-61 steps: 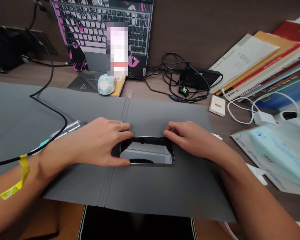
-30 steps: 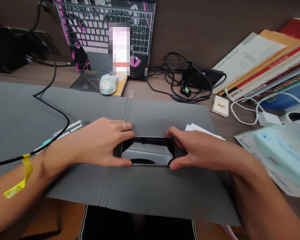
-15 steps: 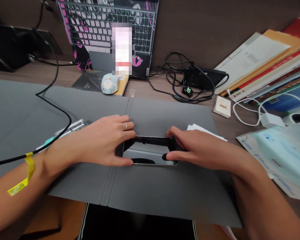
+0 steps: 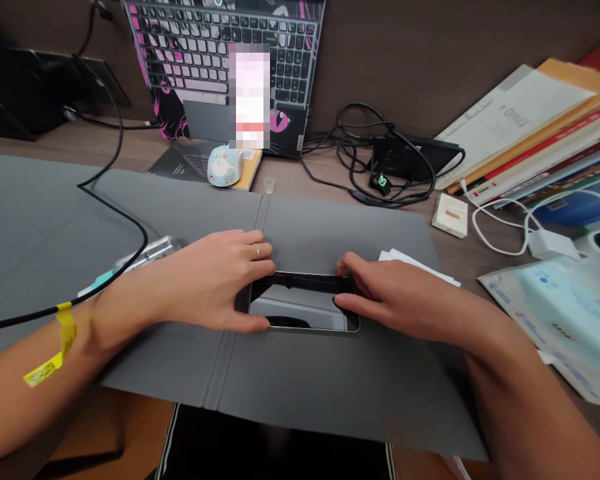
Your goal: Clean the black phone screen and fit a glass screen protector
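Observation:
A black smartphone point(image 4: 303, 308) lies face up and crosswise on a grey mat point(image 4: 330, 380). My left hand point(image 4: 215, 283), with a ring on one finger, clasps the phone's left end between thumb and fingers. My right hand point(image 4: 393, 300) rests on the phone's right end, with a fingertip pressed on the glass near the right edge and the other fingers along the far edge. Folded white paper point(image 4: 415, 263) lies just behind my right hand.
A laptop point(image 4: 220, 53) with pink keyboard decoration leans at the back. Black cable point(image 4: 125, 220) crosses the mat at left. A charger with tangled leads point(image 4: 395, 167), a small white box point(image 4: 450, 215), stacked folders point(image 4: 530, 120) and plastic pouches point(image 4: 555, 300) fill the right.
My right hand shifted from gripping the phone's right end to laying a finger on the screen, which slid toward the right edge. My left hand kept its hold.

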The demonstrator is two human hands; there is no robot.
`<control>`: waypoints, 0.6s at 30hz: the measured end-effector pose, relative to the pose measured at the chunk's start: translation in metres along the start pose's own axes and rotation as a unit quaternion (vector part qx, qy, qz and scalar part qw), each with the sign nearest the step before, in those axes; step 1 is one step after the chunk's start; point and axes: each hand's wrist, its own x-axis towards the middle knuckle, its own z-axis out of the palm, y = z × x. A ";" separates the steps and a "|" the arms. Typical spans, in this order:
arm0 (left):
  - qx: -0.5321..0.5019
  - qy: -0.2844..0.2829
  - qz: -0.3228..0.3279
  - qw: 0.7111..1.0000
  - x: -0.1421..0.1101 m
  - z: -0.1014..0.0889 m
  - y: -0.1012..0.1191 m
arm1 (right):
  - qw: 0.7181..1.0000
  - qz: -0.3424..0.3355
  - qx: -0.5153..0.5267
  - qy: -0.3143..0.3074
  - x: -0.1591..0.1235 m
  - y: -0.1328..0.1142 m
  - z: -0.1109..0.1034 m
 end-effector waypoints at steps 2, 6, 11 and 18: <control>0.001 0.001 -0.001 1.000 0.000 0.000 0.000 | 1.000 -0.001 -0.006 0.023 0.000 0.001 0.003; 0.007 0.002 -0.010 1.000 0.000 0.000 0.002 | 0.996 -0.035 -0.013 0.082 0.001 0.001 0.008; 0.005 -0.001 -0.012 1.000 0.000 0.000 0.002 | 0.970 -0.106 -0.037 0.217 0.007 0.000 0.005; 0.001 0.001 -0.010 1.000 0.000 0.002 0.000 | 0.959 -0.198 -0.015 0.203 0.011 0.002 0.000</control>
